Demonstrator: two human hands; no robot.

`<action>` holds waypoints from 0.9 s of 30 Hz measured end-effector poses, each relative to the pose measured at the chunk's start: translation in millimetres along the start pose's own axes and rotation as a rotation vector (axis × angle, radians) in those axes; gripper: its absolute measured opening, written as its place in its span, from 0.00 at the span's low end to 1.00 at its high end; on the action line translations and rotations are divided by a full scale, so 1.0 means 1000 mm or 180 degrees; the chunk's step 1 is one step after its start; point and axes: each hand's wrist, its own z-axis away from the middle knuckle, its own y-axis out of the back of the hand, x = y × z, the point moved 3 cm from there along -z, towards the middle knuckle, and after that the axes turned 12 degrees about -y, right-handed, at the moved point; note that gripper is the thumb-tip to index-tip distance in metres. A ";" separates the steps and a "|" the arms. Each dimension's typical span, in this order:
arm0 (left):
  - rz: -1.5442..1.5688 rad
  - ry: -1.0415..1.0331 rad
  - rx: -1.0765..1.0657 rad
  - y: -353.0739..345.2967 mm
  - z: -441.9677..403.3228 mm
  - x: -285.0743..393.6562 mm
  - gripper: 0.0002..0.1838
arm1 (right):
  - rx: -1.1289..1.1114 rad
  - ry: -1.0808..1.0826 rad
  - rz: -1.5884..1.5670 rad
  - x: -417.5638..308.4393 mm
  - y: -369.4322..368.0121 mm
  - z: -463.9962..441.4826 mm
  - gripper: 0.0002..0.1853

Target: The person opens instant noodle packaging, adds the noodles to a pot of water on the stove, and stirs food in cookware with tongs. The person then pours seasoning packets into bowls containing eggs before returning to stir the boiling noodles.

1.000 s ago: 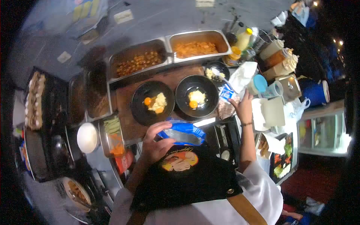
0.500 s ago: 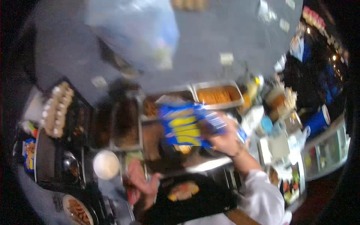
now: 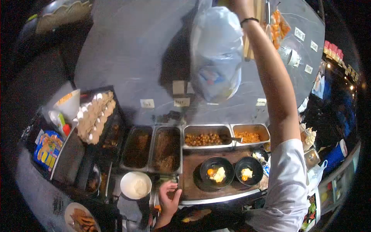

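My right arm reaches up to the top edge, where my right hand (image 3: 241, 7) is partly cut off beside a hanging translucent plastic bag (image 3: 218, 58); its fingers are hidden. Low in the view, my left hand (image 3: 169, 199) has its fingers apart and holds nothing, near the left end of the wooden board (image 3: 191, 170). Two black bowls stand on the board, the left one (image 3: 208, 183) and the right one (image 3: 255, 179), each with egg yolk and a pale yellow lump. Behind them sit a tray of brown pieces (image 3: 203, 139) and a tray of orange food (image 3: 247, 136).
A white bowl (image 3: 135, 185) stands left of my left hand. Two dark steel trays, one of them here (image 3: 167, 149), sit behind it. An egg carton (image 3: 96, 118) and a blue packet (image 3: 49, 149) are at the left. A blue container (image 3: 335, 154) is at the right.
The view has tilted up toward the wall. My right arm has swung from over the bowls to the top, and the blue and yellow packet it carried no longer shows clearly.
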 end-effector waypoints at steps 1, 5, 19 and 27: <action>-0.0050 0.0096 -0.0106 0.001 0.001 0.000 0.21 | -0.0242 -0.0078 0.0261 0.005 -0.021 0.015 0.18; 0.0117 0.0610 -0.0529 0.003 0.005 0.001 0.19 | -0.0837 -0.0150 0.0640 0.028 -0.036 0.075 0.18; -0.0270 -0.0260 -0.1149 -0.070 0.042 -0.046 0.05 | -0.1027 0.0695 0.0710 0.031 0.194 0.194 0.15; -0.0629 0.0465 -0.0348 -0.073 0.134 -0.003 0.10 | -0.2729 -0.0440 -0.1498 0.076 0.234 0.328 0.12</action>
